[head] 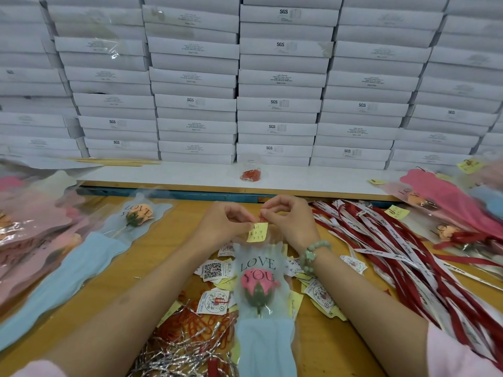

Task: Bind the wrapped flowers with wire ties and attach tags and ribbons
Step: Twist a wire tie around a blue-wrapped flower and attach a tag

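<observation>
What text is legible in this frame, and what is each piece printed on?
"LOVE YOU": centre flower sleeve.
"LOVE YOU": left flower sleeve.
"SGS": white boxes.
Too small or blurred to read: handwriting on the yellow tag, the QR tags, script on the ribbons, small print on the boxes.

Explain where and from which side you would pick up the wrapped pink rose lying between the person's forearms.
Probably the blue paper sleeve just below the bloom, pinched from above across its narrow width. The wrapped pink rose lies flat, bloom away from the person, and the clear film around the bloom would crumple.
</observation>
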The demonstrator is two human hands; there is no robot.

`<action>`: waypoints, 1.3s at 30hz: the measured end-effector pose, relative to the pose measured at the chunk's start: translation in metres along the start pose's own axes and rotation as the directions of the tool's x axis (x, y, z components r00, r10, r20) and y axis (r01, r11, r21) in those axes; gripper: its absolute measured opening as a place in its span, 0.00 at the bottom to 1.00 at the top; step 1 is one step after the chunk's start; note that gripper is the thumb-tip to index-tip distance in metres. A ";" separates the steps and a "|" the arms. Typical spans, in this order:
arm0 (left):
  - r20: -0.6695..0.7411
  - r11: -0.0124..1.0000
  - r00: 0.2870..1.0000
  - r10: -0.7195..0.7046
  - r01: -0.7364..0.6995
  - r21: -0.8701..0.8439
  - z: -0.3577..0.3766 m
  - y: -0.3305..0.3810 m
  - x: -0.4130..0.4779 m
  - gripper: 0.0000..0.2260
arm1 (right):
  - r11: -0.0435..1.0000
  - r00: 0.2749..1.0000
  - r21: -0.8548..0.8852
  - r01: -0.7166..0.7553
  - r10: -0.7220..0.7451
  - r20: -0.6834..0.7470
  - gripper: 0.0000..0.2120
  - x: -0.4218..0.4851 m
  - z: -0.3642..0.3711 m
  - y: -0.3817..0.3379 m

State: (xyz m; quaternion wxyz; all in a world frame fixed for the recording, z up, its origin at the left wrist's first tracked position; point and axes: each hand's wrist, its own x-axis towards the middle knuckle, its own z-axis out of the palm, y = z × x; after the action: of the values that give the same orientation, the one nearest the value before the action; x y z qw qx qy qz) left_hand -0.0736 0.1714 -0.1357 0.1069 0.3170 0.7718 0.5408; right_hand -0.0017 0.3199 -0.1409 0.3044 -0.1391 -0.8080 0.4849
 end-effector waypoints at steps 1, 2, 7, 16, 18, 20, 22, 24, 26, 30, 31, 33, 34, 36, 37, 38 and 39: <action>-0.002 1.000 1.000 0.001 -0.001 -0.005 0.000 0.000 0.000 0.06 | 0.999 1.000 -0.037 0.020 -0.020 -0.002 0.01 0.000 0.001 0.000; -0.005 1.000 1.000 0.006 -0.006 -0.010 0.000 0.000 0.000 0.05 | 0.997 0.999 -0.063 0.034 -0.034 0.003 0.01 -0.001 0.001 -0.001; -0.034 1.000 0.999 0.023 -0.023 -0.013 -0.001 0.001 -0.001 0.04 | 1.000 0.999 0.011 -0.020 0.020 0.040 0.02 -0.003 0.001 -0.004; -0.073 1.000 0.997 0.004 -0.004 0.005 0.002 0.003 -0.002 0.03 | 0.996 0.997 0.074 -0.040 0.035 0.072 0.02 -0.002 0.000 -0.006; -0.083 1.000 0.996 0.013 -0.011 0.018 0.003 0.004 -0.003 0.04 | 0.997 0.996 0.073 -0.036 0.030 0.084 0.03 -0.002 0.001 -0.006; -0.093 1.000 0.995 0.020 -0.018 0.026 0.003 0.004 -0.003 0.05 | 0.998 0.995 0.062 -0.033 0.027 0.091 0.03 -0.001 0.001 -0.006; -0.100 0.999 0.995 0.027 -0.025 0.026 0.003 0.003 -0.002 0.05 | 0.999 0.995 0.042 -0.035 0.031 0.091 0.03 -0.001 0.000 -0.007; -0.105 0.999 0.994 0.037 -0.034 0.030 0.003 0.003 -0.002 0.06 | 0.999 0.994 0.024 -0.038 0.035 0.102 0.03 -0.001 -0.001 -0.006; -0.112 0.999 0.993 0.038 -0.036 0.027 0.002 0.003 -0.002 0.06 | 0.999 0.991 -0.009 -0.038 0.039 0.129 0.03 -0.001 -0.001 -0.005; -0.106 0.999 0.994 0.034 -0.031 0.033 0.000 0.002 -0.001 0.06 | 1.000 0.996 0.008 0.003 -0.004 0.089 0.02 -0.002 0.000 -0.005; -0.096 0.999 0.995 0.033 -0.030 0.033 0.000 0.002 -0.002 0.06 | 0.999 0.998 0.027 0.021 -0.022 0.052 0.02 -0.001 -0.001 -0.005; -0.074 1.000 0.997 0.021 -0.020 0.017 0.000 0.002 -0.002 0.06 | 0.997 0.999 0.069 0.037 -0.037 -0.007 0.01 0.000 -0.004 -0.006; -0.064 1.000 0.998 0.011 -0.011 0.006 0.000 0.002 -0.003 0.05 | 0.995 1.000 0.097 0.024 -0.023 -0.016 0.01 0.001 -0.005 -0.006; -0.050 1.000 0.999 0.006 -0.006 0.001 0.000 0.003 -0.004 0.04 | 0.989 1.000 0.145 -0.015 0.015 0.004 0.01 0.001 -0.006 -0.006; -0.046 1.000 0.999 0.010 -0.010 0.005 0.000 0.003 -0.004 0.03 | 0.988 1.000 0.153 -0.024 0.022 0.016 0.02 0.001 -0.006 -0.006; -0.045 1.000 0.999 0.014 -0.014 0.007 0.000 0.004 -0.005 0.03 | 0.989 0.999 0.148 -0.024 0.021 0.025 0.03 0.001 -0.006 -0.006; -0.046 1.000 0.999 0.017 -0.016 0.009 0.000 0.004 -0.005 0.02 | 0.991 0.999 0.132 -0.019 0.015 0.029 0.04 0.001 -0.005 -0.005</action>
State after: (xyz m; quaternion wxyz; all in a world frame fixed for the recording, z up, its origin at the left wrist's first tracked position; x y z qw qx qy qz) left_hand -0.0682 0.1695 -0.1327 0.0831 0.3111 0.7737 0.5456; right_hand 0.0009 0.3214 -0.1340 0.2974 -0.1189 -0.7771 0.5419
